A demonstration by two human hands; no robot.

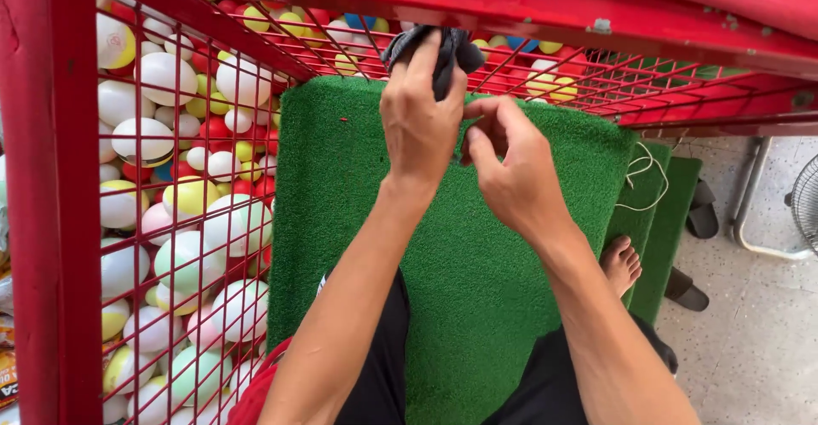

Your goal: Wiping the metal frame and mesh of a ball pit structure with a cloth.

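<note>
Nearest: own knees on green artificial-turf mat point(477, 306), bare foot point(620, 265) at mat's right edge. Right hand point(511, 169) hovers over upper mat, thumb and forefinger pinched together; what they pinch is too small to tell. Left hand point(419, 118) closed round dark cloth point(447, 54), held up against red wire mesh point(596, 76) at the mat's far edge. Judgement: keep cloth bunched tight, press along wires, right hand steadying mat so it does not slide. White cord point(643, 178) lies right. Printed packaging point(7, 365), orange-yellow, at far lower left, partly cut off. Beyond mesh: plastic balls point(196, 195), white, yellow, red, pale green
</note>
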